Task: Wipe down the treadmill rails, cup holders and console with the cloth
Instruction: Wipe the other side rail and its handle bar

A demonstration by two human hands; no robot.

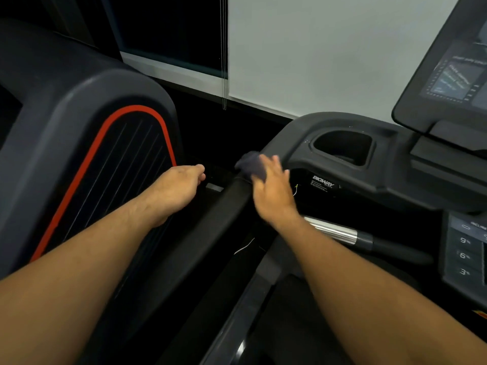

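Treadmill frame (342, 180) fills the right half, dark grey plastic. Left rail (210, 233) runs from 6 o'clock up toward centre, matte black, meeting the console deck. A dark cloth (250, 164) lies bunched on the rail's top end, with the right hand (271, 188) pressed over it. Cup holder (342, 147) sunk in the deck at 2 o'clock of the cloth; contents not discernible. Screen (453, 75) tilted at 2 o'clock. Keypad (466, 248) at 4 o'clock, showing 9, 6, 3. Chrome grip (334, 230) just below the deck.
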